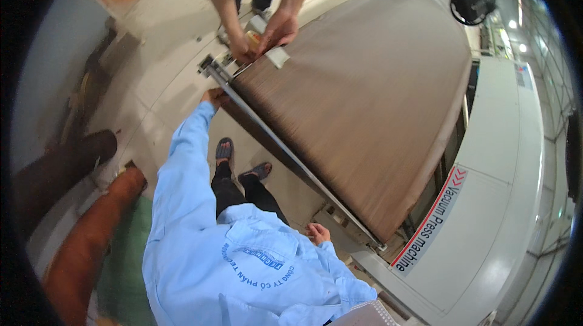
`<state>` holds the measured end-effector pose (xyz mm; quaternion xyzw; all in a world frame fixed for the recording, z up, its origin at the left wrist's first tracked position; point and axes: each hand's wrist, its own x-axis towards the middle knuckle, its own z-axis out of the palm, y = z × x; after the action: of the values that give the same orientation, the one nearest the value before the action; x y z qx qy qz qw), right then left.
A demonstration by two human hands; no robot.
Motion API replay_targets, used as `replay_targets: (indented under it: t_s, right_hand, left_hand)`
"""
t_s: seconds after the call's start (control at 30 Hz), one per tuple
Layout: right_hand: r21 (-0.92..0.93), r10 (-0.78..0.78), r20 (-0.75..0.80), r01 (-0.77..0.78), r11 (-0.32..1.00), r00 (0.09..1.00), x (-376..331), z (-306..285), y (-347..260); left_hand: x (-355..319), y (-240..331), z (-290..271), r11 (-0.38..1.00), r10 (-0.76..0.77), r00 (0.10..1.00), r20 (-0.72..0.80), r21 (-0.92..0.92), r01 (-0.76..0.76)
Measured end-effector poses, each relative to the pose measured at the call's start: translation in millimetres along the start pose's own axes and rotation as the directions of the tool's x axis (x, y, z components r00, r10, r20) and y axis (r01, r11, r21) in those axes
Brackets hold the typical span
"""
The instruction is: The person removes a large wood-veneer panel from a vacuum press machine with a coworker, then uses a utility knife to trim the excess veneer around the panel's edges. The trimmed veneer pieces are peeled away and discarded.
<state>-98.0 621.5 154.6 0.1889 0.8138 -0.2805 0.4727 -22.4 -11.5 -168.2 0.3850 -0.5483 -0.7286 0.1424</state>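
My left hand (213,96) reaches out to the far end of a long metal bar (291,155). Its fingers are bent in at the corner of the brown sheet, below the bar, and are partly hidden. Low beside the bar's near side, my right hand (317,234) hangs with its fingers loosely curled and nothing visible in them. The wide brown sheet (358,101) lies stretched over the machine bed behind the bar. Across from me, another person's two hands (267,40) work close together at the sheet's left corner, next to a small pale patch (279,57).
A white machine housing (486,174) stands along the right side. Brown rolls (100,235) lie on the left, near a green surface (127,259). Tiled floor (139,77) shows around my sandalled feet. A dark round object (472,5) is at the upper right.
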Motion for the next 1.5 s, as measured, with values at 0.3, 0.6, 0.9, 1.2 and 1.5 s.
replay_targets:
  t_s: [0.3,0.6,0.9,1.2,1.5]
  right_hand:
    - [0.066,-0.068,0.017,0.067,0.996,0.998,-1,-4,29]
    - [0.12,-0.045,0.003,0.044,0.992,0.999,4,12,47]
    - [0.176,-0.026,0.019,0.022,0.984,1.0,32,34,65]
    - [0.243,-0.098,-0.069,0.112,0.963,0.993,45,44,58]
    - [0.244,-0.143,-0.208,0.193,0.95,0.968,59,71,159]
  left_hand:
    - [7,-3,-10,0.924,0.136,0.991,-0.014,0.361,-0.122]
    - [-109,8,-10,0.787,0.199,0.904,-0.378,0.611,0.082]
    - [-210,166,73,0.471,0.66,0.75,-0.044,0.802,-0.368]
    - [-148,218,125,0.002,0.683,0.631,0.368,0.863,-0.505]
    - [-167,182,112,0.107,0.598,0.765,0.238,0.922,-0.371]
